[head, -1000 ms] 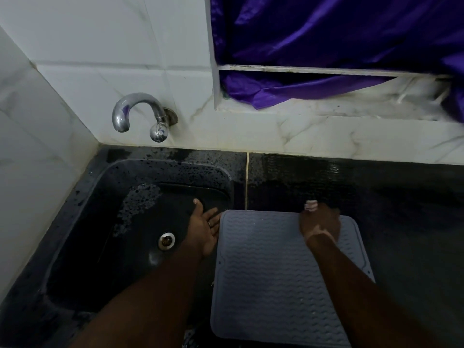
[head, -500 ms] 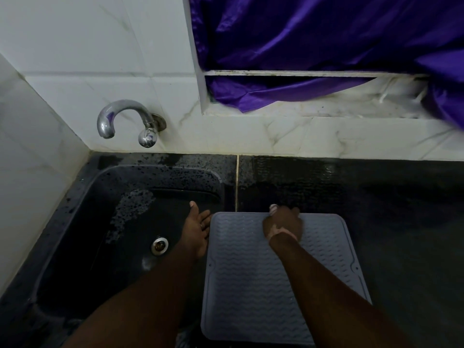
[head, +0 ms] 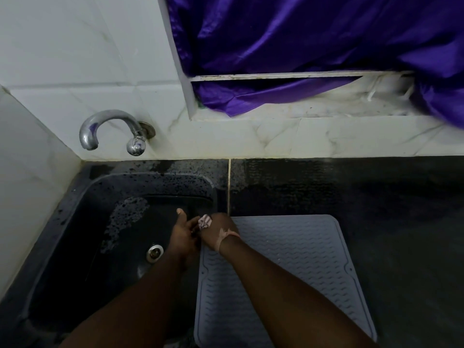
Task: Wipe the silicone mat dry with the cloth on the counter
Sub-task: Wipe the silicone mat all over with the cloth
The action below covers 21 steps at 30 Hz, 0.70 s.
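Silicone mat (head: 288, 267): far-left corner hidden under right hand (head: 218, 231); near edge cut off by frame, part covered by the forearm.
Cloth (head: 204, 221): mostly concealed in the right hand, a small bunch showing.
Left hand (head: 183, 237): fingertips hidden behind right hand.

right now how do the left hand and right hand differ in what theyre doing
The right hand grips a bunched cloth at the silicone mat's far left corner; the left hand holds no cloth. The right hand lies over the mat, the left over the sink, beside the mat's edge. Both meet at that corner.
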Available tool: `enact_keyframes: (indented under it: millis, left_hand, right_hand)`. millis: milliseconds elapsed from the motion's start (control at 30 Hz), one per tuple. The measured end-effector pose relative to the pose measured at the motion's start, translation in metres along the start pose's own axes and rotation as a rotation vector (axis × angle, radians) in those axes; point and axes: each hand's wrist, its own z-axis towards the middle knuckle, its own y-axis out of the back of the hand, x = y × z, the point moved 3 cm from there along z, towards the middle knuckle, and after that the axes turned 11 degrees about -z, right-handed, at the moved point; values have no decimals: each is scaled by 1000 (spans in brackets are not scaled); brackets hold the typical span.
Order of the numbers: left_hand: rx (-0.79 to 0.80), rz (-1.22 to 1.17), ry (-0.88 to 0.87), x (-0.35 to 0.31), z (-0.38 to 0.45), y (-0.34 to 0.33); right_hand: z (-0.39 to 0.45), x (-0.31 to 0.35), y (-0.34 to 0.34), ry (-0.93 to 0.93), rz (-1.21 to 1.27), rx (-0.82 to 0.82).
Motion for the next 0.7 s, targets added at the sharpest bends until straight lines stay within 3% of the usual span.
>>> enact_keyframes:
  millis: [67, 167, 300, 433, 533, 700]
  left_hand:
    - [-3, 43, -10, -1, 1, 0]
    - [0, 90, -33, 0, 2, 0]
    - [-4, 153, -58, 3, 2, -4]
    - [-23, 173, -73, 9, 1, -8]
    - [-39, 129, -53, 14, -2, -14]
    - [-40, 117, -51, 13, -4, -12]
  right_hand:
    - [2, -20, 18, -31, 64, -78]
    - [-3, -71, 58, -183, -32, -263]
    - [-30, -167, 118, -558, -73, -527]
    - [-47, -232, 144, -739, -112, -531]
    - [-37, -228, 138, -663, -133, -476]
    - [-13, -166, 106, -427, -274, -311]
